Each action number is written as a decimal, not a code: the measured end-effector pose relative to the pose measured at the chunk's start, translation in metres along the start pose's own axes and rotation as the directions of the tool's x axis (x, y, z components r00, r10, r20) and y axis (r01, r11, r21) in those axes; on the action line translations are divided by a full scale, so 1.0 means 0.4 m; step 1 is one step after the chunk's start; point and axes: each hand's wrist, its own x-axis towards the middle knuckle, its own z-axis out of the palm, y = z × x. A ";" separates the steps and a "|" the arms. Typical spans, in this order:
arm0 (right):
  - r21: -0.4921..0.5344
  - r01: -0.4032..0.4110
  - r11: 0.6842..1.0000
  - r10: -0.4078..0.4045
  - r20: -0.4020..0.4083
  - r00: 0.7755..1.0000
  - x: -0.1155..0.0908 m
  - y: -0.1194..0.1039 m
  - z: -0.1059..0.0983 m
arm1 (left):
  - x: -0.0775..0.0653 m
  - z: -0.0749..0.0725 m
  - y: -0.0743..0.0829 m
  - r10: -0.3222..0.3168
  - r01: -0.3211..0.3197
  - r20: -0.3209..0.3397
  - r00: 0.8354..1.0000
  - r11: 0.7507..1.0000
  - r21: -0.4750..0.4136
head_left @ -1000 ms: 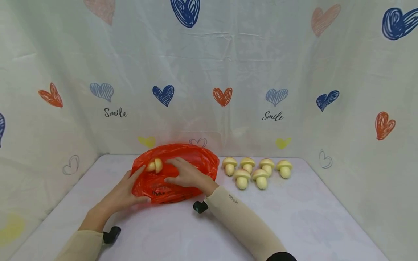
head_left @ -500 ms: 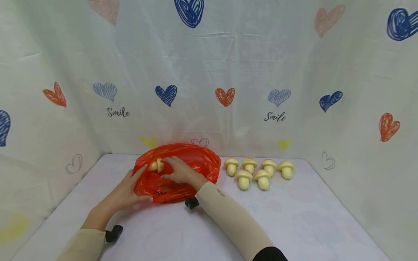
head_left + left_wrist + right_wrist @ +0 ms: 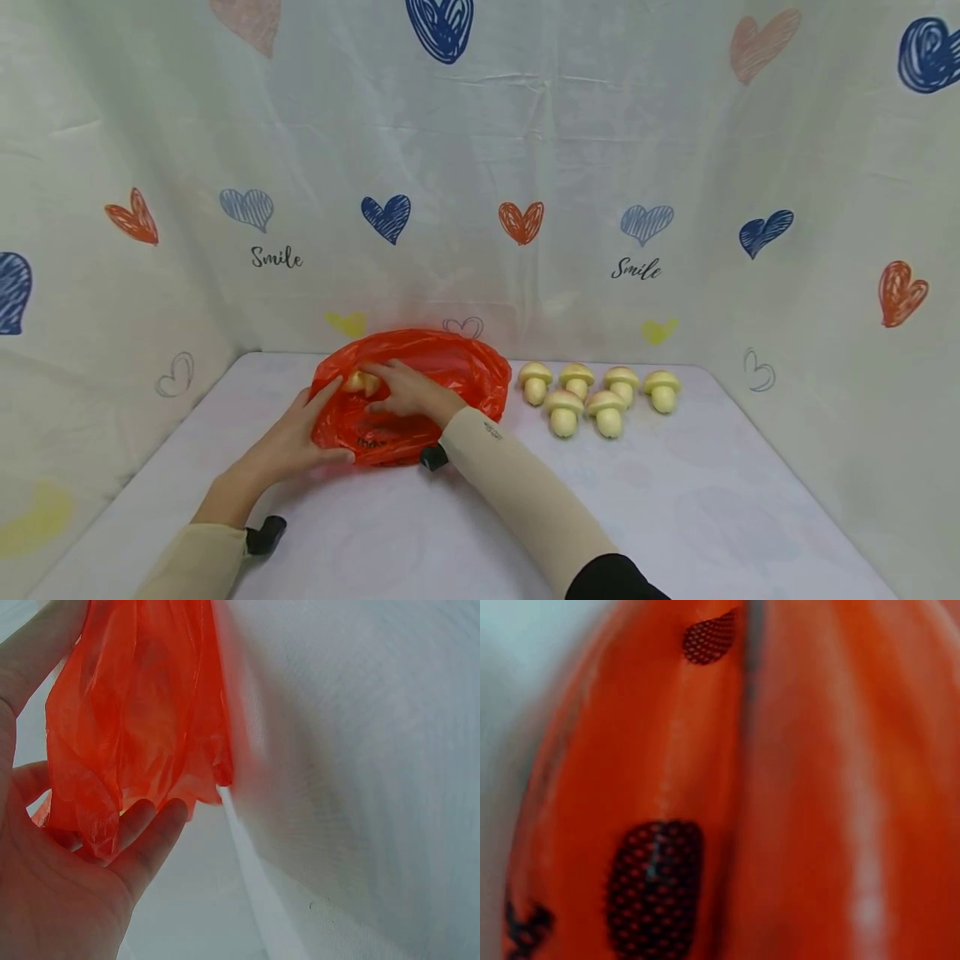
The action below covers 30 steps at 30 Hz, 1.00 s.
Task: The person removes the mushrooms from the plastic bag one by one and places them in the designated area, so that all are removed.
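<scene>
A crinkled red plastic bag (image 3: 450, 358) lies with its mouth open at the back left of the table. My left hand (image 3: 288, 442) grips the bag's left side, thumb toward the front edge; in the left wrist view its fingers (image 3: 150, 847) reach round the red plastic. Inside the bag's left part sits a pale yellow toy mushroom (image 3: 360, 382), partly covered. My right hand (image 3: 408, 392) reaches into the bag's mouth, its forefinger extended over the mushroom and its thumb spread below. Red plastic with black print fills the right wrist view.
Several toy mushrooms (image 3: 563, 412) stand in two rows right of the bag. Behind the white table (image 3: 675, 500) hangs a pale curtain (image 3: 450, 133) printed with hearts. Small black cameras (image 3: 266, 535) sit at both wrists.
My right hand has moved left and slightly up, from beside the mushroom to over it. The mushroom has turned a little and shows less. My left hand keeps its place on the bag.
</scene>
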 end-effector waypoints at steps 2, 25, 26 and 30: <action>0.008 -0.013 1.000 0.013 0.004 1.000 0.000 0.000 -0.001 | 0.000 0.001 0.000 0.001 -0.001 0.000 1.000 1.000 -0.003; 0.070 0.081 0.994 -0.076 -0.071 0.995 -0.001 0.025 -0.001 | 0.001 0.001 -0.006 0.002 -0.002 0.005 1.000 1.000 -0.008; 0.075 0.079 0.994 -0.074 -0.073 0.995 0.000 0.023 0.000 | 0.001 0.001 -0.006 0.002 -0.002 0.006 1.000 1.000 -0.008; 0.042 0.088 0.995 -0.085 -0.080 0.993 0.000 0.016 0.005 | 0.001 0.002 -0.007 0.000 0.000 0.010 1.000 1.000 -0.010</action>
